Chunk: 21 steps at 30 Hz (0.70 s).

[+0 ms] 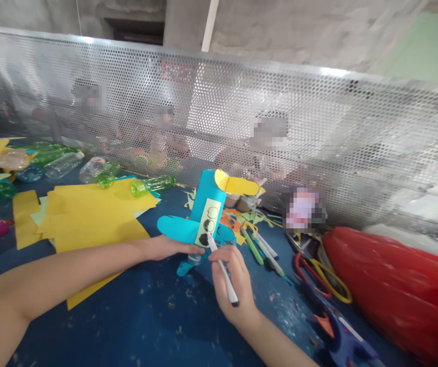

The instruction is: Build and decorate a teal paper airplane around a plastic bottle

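Note:
A blue paper toy plane (206,196) with blue wings and a yellow tail piece is tilted up above the table. On it is a pale yellow strip (213,208) with drawn rounded shapes, one filled in black. My left hand (171,248) grips the plane near its lower end, thumb along the edge; the other fingers are mostly hidden beneath. In my right hand (234,280) is a white marker (224,275) with a black end, its tip at the lowest shape on the strip.
Yellow paper sheets (89,219) and plastic bottles (152,185) lie at left. Markers (253,245), paper scraps (234,221), scissors (314,275), a blue glue gun (345,331) and a red plastic bag (394,285) are at right. A perforated metal screen (219,102) stands behind, people beyond it.

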### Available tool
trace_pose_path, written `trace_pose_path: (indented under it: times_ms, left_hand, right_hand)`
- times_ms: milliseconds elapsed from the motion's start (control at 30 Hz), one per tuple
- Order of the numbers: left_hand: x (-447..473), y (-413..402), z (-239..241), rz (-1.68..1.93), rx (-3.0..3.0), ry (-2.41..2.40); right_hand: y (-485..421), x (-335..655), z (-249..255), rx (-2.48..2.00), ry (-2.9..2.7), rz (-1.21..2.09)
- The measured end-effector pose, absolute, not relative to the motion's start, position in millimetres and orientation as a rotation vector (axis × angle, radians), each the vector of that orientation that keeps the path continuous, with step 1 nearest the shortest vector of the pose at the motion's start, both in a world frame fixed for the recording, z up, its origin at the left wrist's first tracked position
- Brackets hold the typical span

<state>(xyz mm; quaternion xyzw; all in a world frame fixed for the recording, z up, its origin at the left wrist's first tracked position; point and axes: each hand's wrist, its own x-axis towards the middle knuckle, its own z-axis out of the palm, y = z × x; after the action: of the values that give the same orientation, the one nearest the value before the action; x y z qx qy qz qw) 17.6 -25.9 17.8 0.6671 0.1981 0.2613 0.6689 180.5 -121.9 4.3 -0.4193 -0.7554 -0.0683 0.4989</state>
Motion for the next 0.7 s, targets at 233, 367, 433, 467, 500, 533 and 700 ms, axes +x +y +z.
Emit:
trace_pose_path:
  times_ms: [233, 367, 433, 467, 500, 533, 700]
  left_hand:
    - [17.1, -21.9, 8.8, 0.582, 1.482, 0.442]
    - [17.6, -23.2, 11.4, 0.585, 1.481, 0.454]
    - [18.2, -23.2, 12.0, 0.594, 1.484, 0.458]
    - [18.5, -23.2, 12.2, 0.600, 1.485, 0.455]
    - [18.7, -23.3, 12.6, 0.605, 1.483, 0.452]
    - [18.8, -23.7, 13.2, 0.607, 1.479, 0.455]
    - [17.5, -28.3, 20.7, 0.592, 1.453, 0.507]
  right_hand:
    - [-121.5, 181.0, 2.1, -1.036, -1.808, -0.172]
    - [-121.1, 180.1, 3.2, -1.027, -1.813, -0.177]
    - [-121.1, 179.8, 4.0, -1.024, -1.816, -0.177]
    - [-121.1, 179.8, 4.2, -1.023, -1.819, -0.178]
    - [-121.0, 179.9, 4.2, -1.022, -1.823, -0.179]
    - [-121.0, 180.1, 4.1, -1.019, -1.828, -0.179]
    - [-120.8, 181.1, 1.8, -1.020, -1.840, -0.162]
